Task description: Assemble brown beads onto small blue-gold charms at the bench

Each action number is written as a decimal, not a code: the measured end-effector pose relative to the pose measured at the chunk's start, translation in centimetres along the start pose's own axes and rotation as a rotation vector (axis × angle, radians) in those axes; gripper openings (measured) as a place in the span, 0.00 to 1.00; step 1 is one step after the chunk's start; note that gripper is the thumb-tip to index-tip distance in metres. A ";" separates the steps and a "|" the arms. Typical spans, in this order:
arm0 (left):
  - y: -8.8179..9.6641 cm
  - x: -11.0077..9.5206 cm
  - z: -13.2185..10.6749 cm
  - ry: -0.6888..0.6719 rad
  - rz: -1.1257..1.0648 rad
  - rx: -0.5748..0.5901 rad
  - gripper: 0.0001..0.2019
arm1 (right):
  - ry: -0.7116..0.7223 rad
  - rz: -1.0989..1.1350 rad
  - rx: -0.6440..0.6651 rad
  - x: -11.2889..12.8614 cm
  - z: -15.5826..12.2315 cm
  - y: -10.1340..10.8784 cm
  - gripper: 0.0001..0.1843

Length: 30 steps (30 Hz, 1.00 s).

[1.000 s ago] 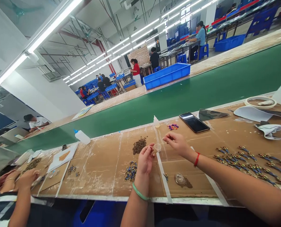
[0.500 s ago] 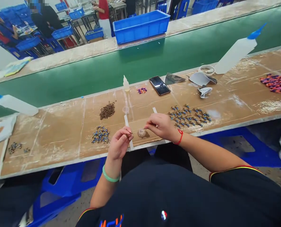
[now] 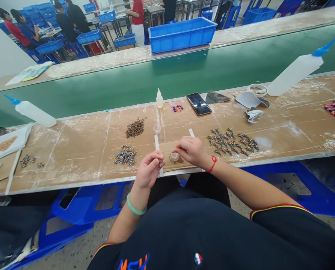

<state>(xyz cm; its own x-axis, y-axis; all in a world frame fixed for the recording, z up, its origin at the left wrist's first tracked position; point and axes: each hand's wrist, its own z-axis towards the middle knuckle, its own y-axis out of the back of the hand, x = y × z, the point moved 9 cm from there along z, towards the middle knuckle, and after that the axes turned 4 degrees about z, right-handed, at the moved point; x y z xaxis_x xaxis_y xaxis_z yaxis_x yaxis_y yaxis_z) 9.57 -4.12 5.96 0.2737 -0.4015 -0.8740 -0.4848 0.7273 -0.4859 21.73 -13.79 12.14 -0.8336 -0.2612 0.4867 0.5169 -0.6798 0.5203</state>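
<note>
My left hand (image 3: 150, 170) is closed in a pinch on a tiny piece I cannot make out, near the front edge of the brown bench (image 3: 80, 150). My right hand (image 3: 192, 150) is also pinched shut, fingertips over a small round clear dish (image 3: 173, 157). A pile of blue-and-gold parts (image 3: 125, 155) lies left of my left hand. A heap of brown beads (image 3: 135, 128) sits behind it. Finished blue-and-gold pieces (image 3: 233, 141) are spread out to the right of my right hand.
A small glue bottle (image 3: 159, 99), a phone (image 3: 199, 104), a clear cup (image 3: 157, 128) and big squeeze bottles (image 3: 295, 72) (image 3: 33, 112) stand on the bench. Behind runs a green conveyor belt (image 3: 167, 75) with a blue crate (image 3: 181, 34). Other people work far back.
The view swung down from the hall to the bench and my lap. Both hands came back from the clear cup to the front edge, by the round dish.
</note>
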 end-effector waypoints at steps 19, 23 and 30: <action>-3.4 -4.4 -1.8 -0.246 0.172 -0.008 0.11 | 0.085 0.324 -0.409 9.7 1.8 6.2 0.15; -3.7 -4.9 -2.0 -0.288 0.178 0.015 0.08 | 0.085 0.308 -0.390 9.9 1.9 6.3 0.15; -3.8 -5.3 -2.1 -0.332 0.230 0.012 0.09 | 0.078 0.253 -0.367 10.3 2.3 6.2 0.18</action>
<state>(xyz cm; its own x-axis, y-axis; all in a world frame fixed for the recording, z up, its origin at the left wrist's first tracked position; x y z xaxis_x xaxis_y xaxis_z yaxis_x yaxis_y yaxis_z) 8.24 -5.93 12.48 0.4132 -0.0273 -0.9102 -0.5557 0.7843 -0.2758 16.80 -19.13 21.95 -0.7095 -0.4915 0.5051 0.6145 -0.7822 0.1021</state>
